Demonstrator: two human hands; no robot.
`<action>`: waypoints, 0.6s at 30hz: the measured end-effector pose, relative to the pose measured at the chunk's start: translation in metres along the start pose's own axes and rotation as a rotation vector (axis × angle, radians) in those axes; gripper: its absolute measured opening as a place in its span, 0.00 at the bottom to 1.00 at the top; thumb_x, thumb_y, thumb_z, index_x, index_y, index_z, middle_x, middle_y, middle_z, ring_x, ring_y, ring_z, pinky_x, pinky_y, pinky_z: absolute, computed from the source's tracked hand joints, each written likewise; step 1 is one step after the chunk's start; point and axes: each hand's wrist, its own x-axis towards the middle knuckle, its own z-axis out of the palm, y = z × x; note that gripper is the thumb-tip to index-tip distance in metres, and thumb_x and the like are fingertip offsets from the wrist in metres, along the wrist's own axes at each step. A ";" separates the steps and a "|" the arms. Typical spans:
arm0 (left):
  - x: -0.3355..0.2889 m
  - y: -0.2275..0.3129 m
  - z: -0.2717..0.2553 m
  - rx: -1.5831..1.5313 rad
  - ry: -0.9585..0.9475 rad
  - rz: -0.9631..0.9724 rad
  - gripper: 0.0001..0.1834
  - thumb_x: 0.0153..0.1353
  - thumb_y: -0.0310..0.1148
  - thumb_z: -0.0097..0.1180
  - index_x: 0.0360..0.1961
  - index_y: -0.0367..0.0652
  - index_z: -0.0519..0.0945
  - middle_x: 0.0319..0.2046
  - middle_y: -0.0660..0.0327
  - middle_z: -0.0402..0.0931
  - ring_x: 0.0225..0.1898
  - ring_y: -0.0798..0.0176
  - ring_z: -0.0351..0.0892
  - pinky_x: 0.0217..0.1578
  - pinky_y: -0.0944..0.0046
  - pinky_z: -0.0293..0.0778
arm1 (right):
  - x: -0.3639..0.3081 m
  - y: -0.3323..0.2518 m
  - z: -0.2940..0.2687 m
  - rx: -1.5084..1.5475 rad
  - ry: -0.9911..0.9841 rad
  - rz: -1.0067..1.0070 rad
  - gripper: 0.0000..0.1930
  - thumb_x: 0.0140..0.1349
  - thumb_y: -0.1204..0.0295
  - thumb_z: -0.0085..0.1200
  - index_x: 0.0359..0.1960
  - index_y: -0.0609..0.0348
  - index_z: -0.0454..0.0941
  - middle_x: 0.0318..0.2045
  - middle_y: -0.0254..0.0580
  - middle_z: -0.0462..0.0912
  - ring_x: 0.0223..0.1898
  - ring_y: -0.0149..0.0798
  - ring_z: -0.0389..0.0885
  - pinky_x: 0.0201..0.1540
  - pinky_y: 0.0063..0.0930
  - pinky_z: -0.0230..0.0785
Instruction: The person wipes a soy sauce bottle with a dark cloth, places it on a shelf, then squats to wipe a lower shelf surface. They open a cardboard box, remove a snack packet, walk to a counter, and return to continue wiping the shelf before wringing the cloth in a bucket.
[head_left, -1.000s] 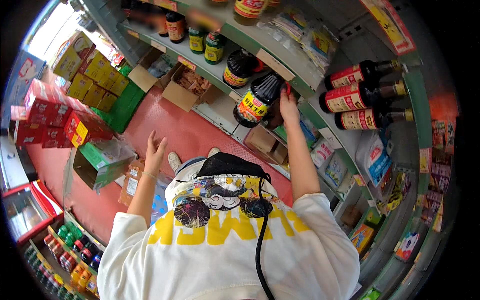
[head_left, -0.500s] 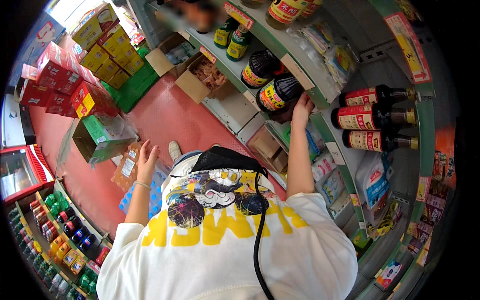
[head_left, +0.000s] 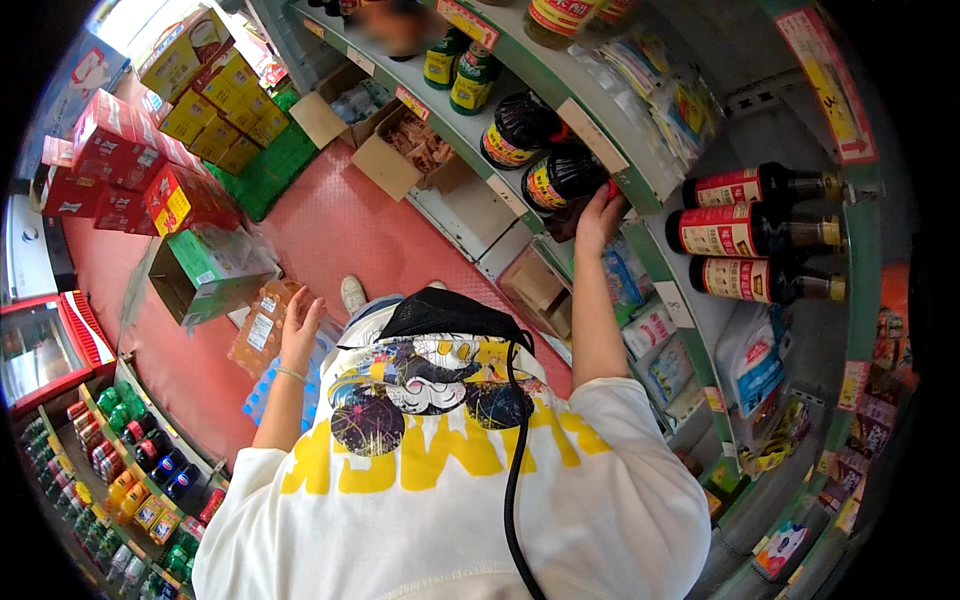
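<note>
A large dark sauce jug (head_left: 572, 178) with a yellow and red label lies tilted at the shelf's front edge. My right hand (head_left: 598, 218) is closed at its cap end, with the fingertips partly hidden behind it. A second dark jug (head_left: 520, 130) of the same kind sits just beyond, on the same shelf. Something dark brown (head_left: 563, 224) shows below the held jug; I cannot make out what it is. My left hand (head_left: 298, 322) hangs in the air over the floor on the left, fingers apart and holding nothing.
Three dark bottles (head_left: 718, 232) occupy the right-hand shelf. Green cans (head_left: 474, 80) stand further along the jugs' shelf. On the red floor are an open cardboard box (head_left: 385, 175), a green carton (head_left: 215, 275) and stacked red boxes (head_left: 125, 150). A drinks rack (head_left: 150, 450) fills the lower left.
The held jug has turned slightly, showing less of its label's front, and my right hand has shifted a little with it. My left hand's fingers have drawn slightly closer together.
</note>
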 end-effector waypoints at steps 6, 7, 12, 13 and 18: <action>0.016 0.003 0.008 0.021 -0.102 0.028 0.27 0.62 0.38 0.52 0.60 0.43 0.60 0.45 0.62 0.73 0.45 0.68 0.73 0.40 0.72 0.67 | -0.002 0.003 0.000 -0.031 -0.061 0.083 0.31 0.65 0.50 0.37 0.60 0.61 0.55 0.56 0.59 0.63 0.58 0.57 0.60 0.55 0.42 0.56; 0.020 0.004 0.009 0.028 -0.125 0.040 0.27 0.62 0.38 0.52 0.60 0.43 0.60 0.45 0.61 0.73 0.45 0.68 0.73 0.40 0.72 0.67 | -0.003 0.005 -0.001 -0.044 -0.040 0.070 0.31 0.64 0.49 0.38 0.60 0.61 0.55 0.55 0.59 0.64 0.57 0.56 0.61 0.55 0.42 0.56; 0.031 0.018 0.003 0.065 -0.183 0.072 0.26 0.62 0.36 0.50 0.60 0.44 0.60 0.44 0.60 0.73 0.45 0.69 0.73 0.42 0.69 0.69 | -0.059 0.005 -0.007 0.122 -0.028 0.284 0.26 0.61 0.54 0.48 0.50 0.63 0.64 0.44 0.50 0.74 0.45 0.44 0.72 0.48 0.32 0.62; 0.034 0.023 0.001 0.044 -0.193 0.051 0.26 0.62 0.36 0.50 0.60 0.44 0.60 0.44 0.60 0.73 0.45 0.69 0.73 0.42 0.69 0.69 | -0.074 0.027 -0.004 0.211 -0.008 0.280 0.20 0.60 0.59 0.51 0.45 0.63 0.70 0.39 0.44 0.77 0.40 0.36 0.74 0.44 0.26 0.64; 0.040 0.044 -0.027 -0.019 -0.212 -0.005 0.25 0.63 0.35 0.49 0.59 0.44 0.60 0.45 0.58 0.72 0.46 0.68 0.72 0.43 0.70 0.70 | -0.133 0.011 -0.016 0.116 -0.162 0.301 0.19 0.61 0.55 0.49 0.30 0.61 0.75 0.29 0.42 0.78 0.34 0.39 0.75 0.41 0.29 0.64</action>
